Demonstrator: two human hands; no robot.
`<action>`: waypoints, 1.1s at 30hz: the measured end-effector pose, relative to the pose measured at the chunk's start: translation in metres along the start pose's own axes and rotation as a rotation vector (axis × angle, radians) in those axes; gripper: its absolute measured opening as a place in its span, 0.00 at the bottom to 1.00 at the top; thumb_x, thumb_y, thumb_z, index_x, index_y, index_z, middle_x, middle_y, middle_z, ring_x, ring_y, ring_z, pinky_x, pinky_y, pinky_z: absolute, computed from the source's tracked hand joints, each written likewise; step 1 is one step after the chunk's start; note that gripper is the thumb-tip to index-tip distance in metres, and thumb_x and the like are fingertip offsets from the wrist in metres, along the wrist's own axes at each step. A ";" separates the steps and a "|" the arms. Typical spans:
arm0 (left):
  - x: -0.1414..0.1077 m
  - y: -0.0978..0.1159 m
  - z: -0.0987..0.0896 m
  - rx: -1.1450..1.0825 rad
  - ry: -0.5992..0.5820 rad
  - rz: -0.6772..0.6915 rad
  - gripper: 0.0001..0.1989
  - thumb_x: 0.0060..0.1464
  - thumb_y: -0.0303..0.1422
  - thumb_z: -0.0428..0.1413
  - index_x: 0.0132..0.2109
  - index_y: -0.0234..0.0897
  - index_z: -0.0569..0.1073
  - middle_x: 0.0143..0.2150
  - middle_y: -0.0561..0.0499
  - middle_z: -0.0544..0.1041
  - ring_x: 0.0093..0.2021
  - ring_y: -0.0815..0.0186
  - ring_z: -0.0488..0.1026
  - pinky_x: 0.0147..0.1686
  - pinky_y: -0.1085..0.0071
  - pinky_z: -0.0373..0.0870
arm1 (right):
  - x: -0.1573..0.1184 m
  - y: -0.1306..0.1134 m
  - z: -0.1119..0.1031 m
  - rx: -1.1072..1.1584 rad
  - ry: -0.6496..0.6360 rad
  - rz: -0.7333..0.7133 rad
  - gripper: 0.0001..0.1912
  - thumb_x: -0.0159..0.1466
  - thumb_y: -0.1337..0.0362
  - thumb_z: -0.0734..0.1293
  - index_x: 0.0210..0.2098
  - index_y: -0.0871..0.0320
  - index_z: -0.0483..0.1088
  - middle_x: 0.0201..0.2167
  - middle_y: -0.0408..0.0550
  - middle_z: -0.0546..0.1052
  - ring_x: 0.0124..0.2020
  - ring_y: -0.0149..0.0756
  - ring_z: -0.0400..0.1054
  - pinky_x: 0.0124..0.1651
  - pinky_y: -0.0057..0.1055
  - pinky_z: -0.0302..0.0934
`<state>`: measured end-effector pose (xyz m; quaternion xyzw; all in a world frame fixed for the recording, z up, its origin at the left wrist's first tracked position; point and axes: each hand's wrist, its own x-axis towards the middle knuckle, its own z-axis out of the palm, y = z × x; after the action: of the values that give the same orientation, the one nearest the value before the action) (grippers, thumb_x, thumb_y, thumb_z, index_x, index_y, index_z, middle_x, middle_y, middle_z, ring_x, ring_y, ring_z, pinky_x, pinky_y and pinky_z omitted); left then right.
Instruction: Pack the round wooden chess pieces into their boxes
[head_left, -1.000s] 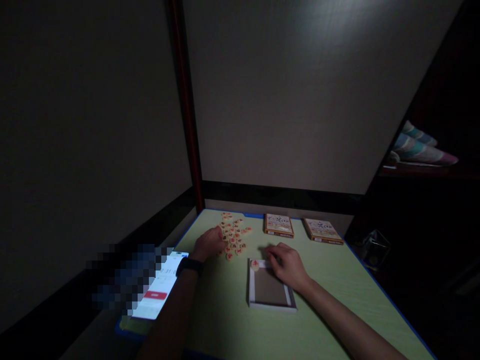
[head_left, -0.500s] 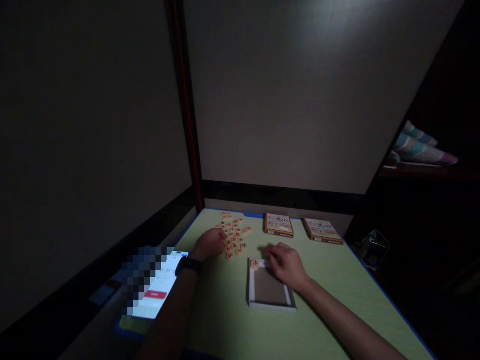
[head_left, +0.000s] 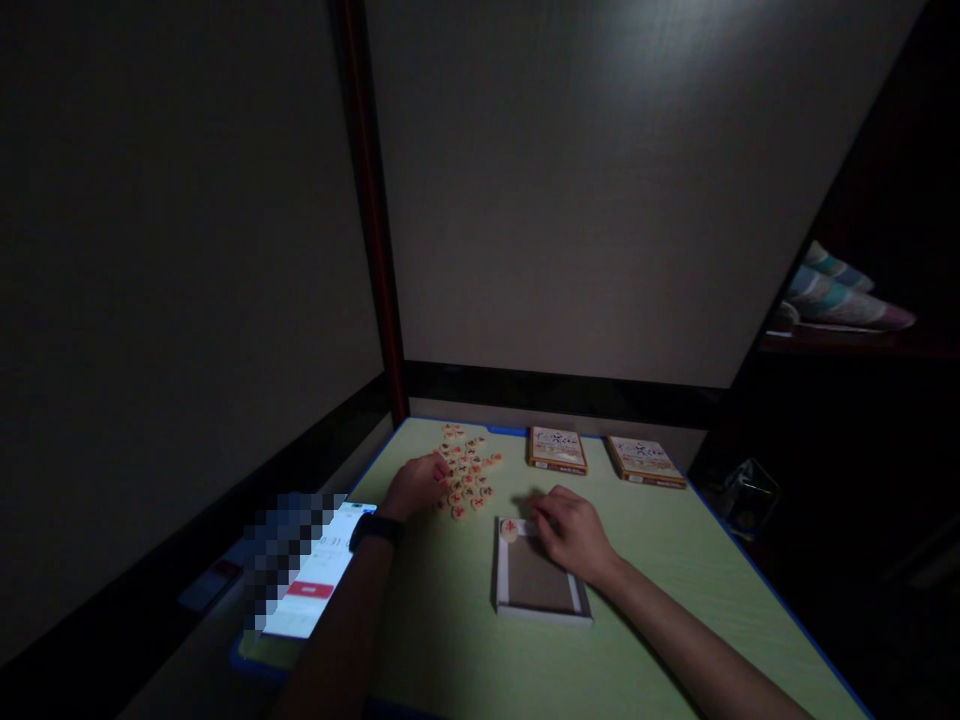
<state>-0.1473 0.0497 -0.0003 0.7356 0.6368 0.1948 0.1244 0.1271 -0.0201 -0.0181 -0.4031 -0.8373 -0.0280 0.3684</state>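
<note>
Many round, cream Chinese chess pieces (head_left: 469, 480) with red or dark characters lie in a loose cluster on the table. My left hand (head_left: 415, 486), with a dark watch at the wrist, is at the cluster's left edge, its fingers curled in. What those fingers hold, if anything, is hidden. A shallow open box (head_left: 503, 585) with white rims lies nearer me. One red-marked chess piece (head_left: 510, 530) rests in its far left corner. Over the box's far right part is my right hand (head_left: 574, 530), its thumb and fingers drawn together. Any piece between them is hidden.
Two flat printed boxes (head_left: 557, 449) lie along the far side of the green table (head_left: 675, 590). On the left is a lit phone screen (head_left: 319, 580), partly pixelated. Walls stand behind and to the left. Striped fabric (head_left: 847, 295) sits on a shelf at right.
My left hand has shifted slightly left, uncovering more pieces at the cluster's edge. The fingers of my right hand have drawn closer together above the box. The piece in the corner stays put.
</note>
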 end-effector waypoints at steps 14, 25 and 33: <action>0.001 0.007 -0.014 -0.006 0.174 -0.142 0.08 0.53 0.28 0.55 0.42 0.37 0.73 0.41 0.49 0.80 0.42 0.64 0.75 0.43 0.72 0.67 | -0.001 0.002 0.000 -0.013 -0.029 0.015 0.14 0.62 0.70 0.60 0.39 0.58 0.77 0.28 0.50 0.77 0.30 0.38 0.69 0.34 0.31 0.63; -0.006 0.012 -0.015 0.080 0.066 -0.111 0.11 0.52 0.25 0.53 0.43 0.38 0.73 0.42 0.49 0.80 0.44 0.64 0.75 0.43 0.72 0.66 | -0.001 0.002 0.001 -0.010 -0.023 0.028 0.14 0.62 0.70 0.59 0.39 0.58 0.77 0.28 0.50 0.77 0.30 0.38 0.69 0.35 0.31 0.63; -0.008 0.011 -0.014 0.129 0.038 -0.150 0.06 0.52 0.28 0.55 0.39 0.40 0.73 0.42 0.50 0.80 0.44 0.62 0.74 0.39 0.71 0.65 | -0.001 0.001 0.000 -0.020 -0.027 0.015 0.14 0.63 0.69 0.59 0.38 0.57 0.77 0.28 0.50 0.77 0.30 0.38 0.69 0.34 0.31 0.64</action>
<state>-0.1447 0.0388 0.0154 0.6885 0.7036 0.1573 0.0787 0.1287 -0.0198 -0.0187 -0.4131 -0.8390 -0.0281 0.3531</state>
